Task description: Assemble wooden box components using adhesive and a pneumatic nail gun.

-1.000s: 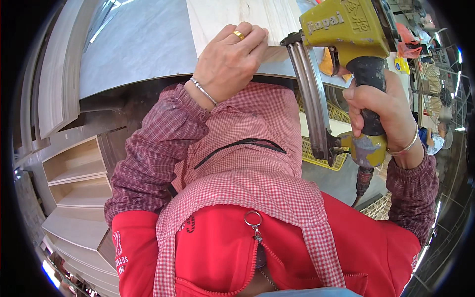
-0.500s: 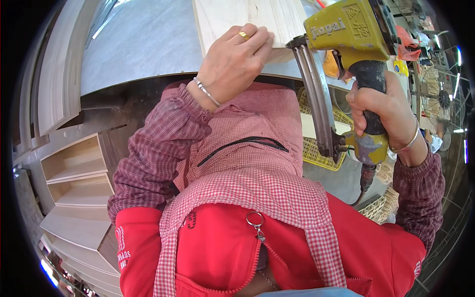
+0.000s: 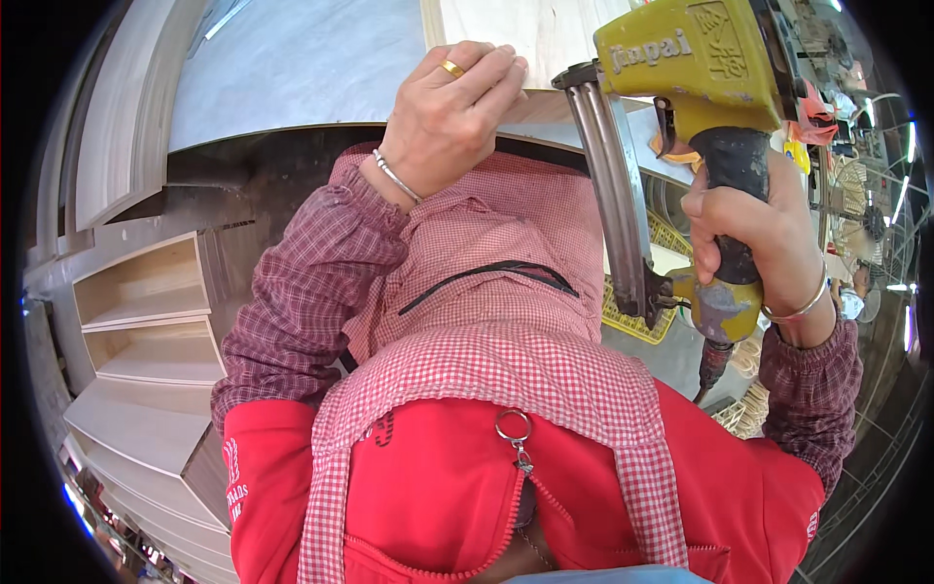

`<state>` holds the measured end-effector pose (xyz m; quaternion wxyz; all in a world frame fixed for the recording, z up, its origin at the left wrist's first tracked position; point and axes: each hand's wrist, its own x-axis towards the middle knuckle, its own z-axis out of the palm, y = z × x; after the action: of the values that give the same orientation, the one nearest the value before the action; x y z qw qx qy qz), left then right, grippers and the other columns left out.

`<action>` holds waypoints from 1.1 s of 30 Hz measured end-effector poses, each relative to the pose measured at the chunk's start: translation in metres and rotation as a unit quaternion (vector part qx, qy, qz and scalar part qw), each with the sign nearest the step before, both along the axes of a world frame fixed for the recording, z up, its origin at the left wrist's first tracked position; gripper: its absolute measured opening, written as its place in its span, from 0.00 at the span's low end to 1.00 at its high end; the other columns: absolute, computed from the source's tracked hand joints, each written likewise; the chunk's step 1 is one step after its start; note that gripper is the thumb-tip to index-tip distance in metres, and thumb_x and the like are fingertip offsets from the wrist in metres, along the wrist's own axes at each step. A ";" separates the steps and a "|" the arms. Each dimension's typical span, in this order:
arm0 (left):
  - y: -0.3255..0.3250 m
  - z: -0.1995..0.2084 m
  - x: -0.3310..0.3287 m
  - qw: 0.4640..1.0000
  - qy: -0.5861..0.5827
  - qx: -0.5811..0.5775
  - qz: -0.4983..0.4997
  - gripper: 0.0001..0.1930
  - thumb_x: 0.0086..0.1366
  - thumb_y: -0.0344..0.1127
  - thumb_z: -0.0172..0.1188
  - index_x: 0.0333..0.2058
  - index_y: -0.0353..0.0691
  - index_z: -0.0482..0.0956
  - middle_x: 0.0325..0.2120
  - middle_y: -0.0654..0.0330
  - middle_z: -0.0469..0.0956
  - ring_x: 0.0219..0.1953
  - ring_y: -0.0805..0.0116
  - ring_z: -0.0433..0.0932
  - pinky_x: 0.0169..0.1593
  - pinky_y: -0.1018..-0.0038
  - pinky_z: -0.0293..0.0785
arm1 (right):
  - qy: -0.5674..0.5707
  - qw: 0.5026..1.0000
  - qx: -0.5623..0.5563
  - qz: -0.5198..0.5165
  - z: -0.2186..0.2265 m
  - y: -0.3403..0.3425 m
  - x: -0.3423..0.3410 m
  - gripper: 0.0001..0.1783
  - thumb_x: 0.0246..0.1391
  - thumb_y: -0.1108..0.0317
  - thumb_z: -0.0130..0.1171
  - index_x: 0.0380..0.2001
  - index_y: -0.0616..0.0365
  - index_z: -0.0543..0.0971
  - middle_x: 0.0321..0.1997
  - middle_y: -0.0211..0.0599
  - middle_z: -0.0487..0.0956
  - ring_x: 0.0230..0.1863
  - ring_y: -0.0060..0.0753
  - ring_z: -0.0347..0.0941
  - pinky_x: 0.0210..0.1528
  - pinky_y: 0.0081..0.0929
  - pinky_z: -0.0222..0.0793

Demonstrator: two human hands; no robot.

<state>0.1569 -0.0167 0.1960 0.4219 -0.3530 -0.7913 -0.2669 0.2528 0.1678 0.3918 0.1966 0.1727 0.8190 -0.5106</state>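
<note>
Yellow casing marks the nail gun (image 3: pixel 696 78), which is gripped around its black handle by the right hand (image 3: pixel 754 248), all fingers closed on it, at the upper right of the view. A raised label (lettering in the same yellow) is seen on the side of the casing, and the long metal magazine (image 3: pixel 613 195) is angled down from the nose toward the handle's base. The nose is set against the near edge of a pale wooden board (image 3: pixel 525 29), which lies on the grey worktop (image 3: pixel 292 68) at the top. The left hand (image 3: pixel 452 117) is pressed on that same edge, fingers curled over it, just beside the nose. To the left, open wooden shelves (image 3: pixel 146 321) are stacked; bare worktop is left beyond the board.
</note>
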 end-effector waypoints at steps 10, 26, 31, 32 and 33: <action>0.008 -0.005 -0.002 1.000 0.017 -0.002 -0.010 0.12 0.51 0.31 0.65 0.36 0.40 0.81 0.40 0.65 0.79 0.41 0.73 0.75 0.42 0.76 0.72 | -0.017 1.000 0.015 -0.003 -0.001 -0.005 -0.002 0.15 0.42 0.72 0.56 0.35 0.68 0.73 0.13 0.32 0.72 0.11 0.21 0.65 0.17 0.13 0.60; -0.034 -0.015 -0.012 0.993 -0.060 0.047 -0.085 0.14 0.54 0.36 0.63 0.41 0.43 0.79 0.45 0.66 0.77 0.50 0.71 0.73 0.53 0.78 0.71 | -0.031 0.999 0.035 0.016 -0.003 -0.005 0.000 0.13 0.41 0.75 0.54 0.33 0.68 0.73 0.14 0.33 0.72 0.10 0.22 0.64 0.17 0.15 0.62; -0.034 -0.022 -0.016 0.990 -0.065 0.063 -0.110 0.19 0.53 0.35 0.65 0.45 0.45 0.79 0.48 0.66 0.77 0.53 0.68 0.72 0.57 0.76 0.70 | -0.016 1.000 0.021 -0.006 -0.002 -0.011 -0.001 0.11 0.40 0.76 0.55 0.31 0.68 0.73 0.14 0.34 0.72 0.10 0.23 0.64 0.16 0.16 0.61; -0.034 -0.023 -0.017 0.989 -0.066 0.063 -0.116 0.19 0.53 0.35 0.64 0.46 0.45 0.78 0.49 0.66 0.76 0.53 0.70 0.72 0.57 0.76 0.70 | -0.014 1.000 0.021 -0.011 -0.001 -0.013 -0.001 0.11 0.40 0.76 0.55 0.31 0.68 0.73 0.15 0.35 0.72 0.10 0.23 0.64 0.16 0.16 0.61; -0.035 -0.025 -0.018 0.988 -0.068 0.063 -0.122 0.19 0.54 0.35 0.63 0.46 0.45 0.77 0.49 0.66 0.76 0.53 0.71 0.72 0.56 0.77 0.69 | -0.012 1.000 0.022 -0.016 -0.001 -0.015 -0.001 0.11 0.40 0.76 0.55 0.31 0.68 0.73 0.15 0.35 0.72 0.10 0.23 0.64 0.16 0.16 0.61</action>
<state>0.1387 -0.0515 0.1714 0.3533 -0.4004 -0.7506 -0.3893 0.2516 0.1531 0.3910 0.1948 0.1962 0.8247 -0.4934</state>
